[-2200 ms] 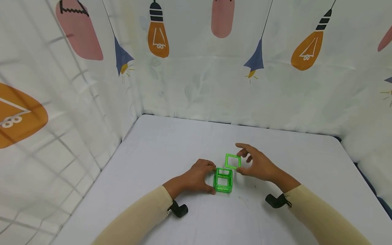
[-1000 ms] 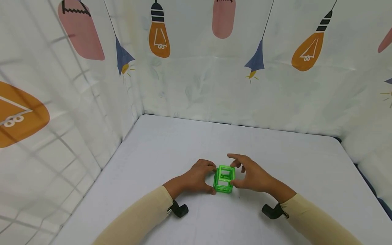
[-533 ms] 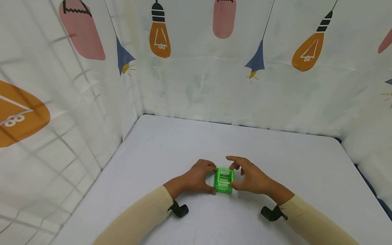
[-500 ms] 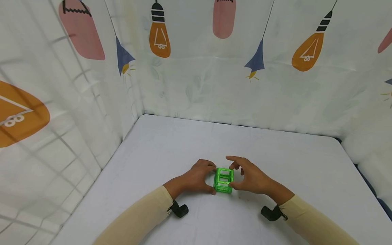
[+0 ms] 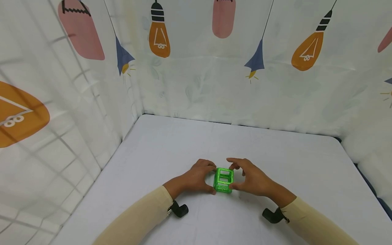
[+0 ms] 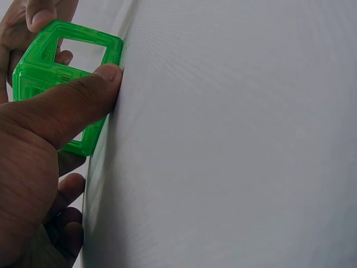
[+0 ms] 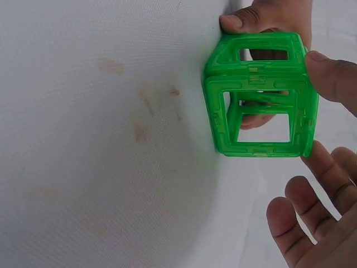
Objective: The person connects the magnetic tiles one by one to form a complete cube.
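Note:
A small cube of green see-through magnetic tiles with open middles stands on the white table. My left hand holds it from the left. In the left wrist view, the left thumb lies across one face of the cube. On top lies a square magnetic tile, level with the cube's upper edges. From the right, my right hand pinches this tile's edge between thumb and a finger. The right wrist view shows the right thumb at one corner of the cube, other fingers spread.
The white table reaches back to a printed curtain, with another curtain along its left side. A small black device is strapped at the left wrist, another black device at the right. Faint brownish marks spot the cloth.
The right hand has brought the loose tile from behind the cube down onto its top. Over the last half second it has barely shifted. The left hand has stayed in place.

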Available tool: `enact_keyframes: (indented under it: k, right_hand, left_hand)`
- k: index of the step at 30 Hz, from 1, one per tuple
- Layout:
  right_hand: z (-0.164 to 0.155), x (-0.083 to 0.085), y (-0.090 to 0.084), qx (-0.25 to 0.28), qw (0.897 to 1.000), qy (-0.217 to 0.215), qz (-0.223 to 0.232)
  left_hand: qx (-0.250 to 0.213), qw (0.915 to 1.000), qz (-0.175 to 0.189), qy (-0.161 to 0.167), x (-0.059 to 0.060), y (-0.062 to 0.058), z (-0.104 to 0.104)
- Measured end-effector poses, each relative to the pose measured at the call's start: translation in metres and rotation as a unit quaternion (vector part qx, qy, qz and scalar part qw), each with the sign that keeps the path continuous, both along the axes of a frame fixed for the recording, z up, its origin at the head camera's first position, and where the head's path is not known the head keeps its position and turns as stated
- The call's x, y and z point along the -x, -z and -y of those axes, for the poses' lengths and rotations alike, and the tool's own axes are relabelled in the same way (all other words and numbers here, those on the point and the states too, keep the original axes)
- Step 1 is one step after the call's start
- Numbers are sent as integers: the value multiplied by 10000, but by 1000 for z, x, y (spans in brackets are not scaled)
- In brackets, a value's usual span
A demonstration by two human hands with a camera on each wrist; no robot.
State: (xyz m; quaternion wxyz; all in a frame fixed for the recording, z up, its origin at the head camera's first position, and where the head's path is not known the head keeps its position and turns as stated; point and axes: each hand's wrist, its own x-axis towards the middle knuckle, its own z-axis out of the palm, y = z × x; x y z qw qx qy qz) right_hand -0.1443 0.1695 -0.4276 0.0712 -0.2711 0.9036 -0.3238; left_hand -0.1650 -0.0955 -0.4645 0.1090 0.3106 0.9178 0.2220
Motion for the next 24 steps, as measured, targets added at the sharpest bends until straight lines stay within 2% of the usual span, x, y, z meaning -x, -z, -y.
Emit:
enact_keyframes:
  k: [14,24]
  right_hand:
    - [1,-4,-2,-228,9994,170,-209]
    - [-4,-11,-2,-225,9985,501,-74]
  left_hand:
    - [-56,10000,-18,9,1,2,-1]
    - [-309,9992,249,-23,-2,-3,3]
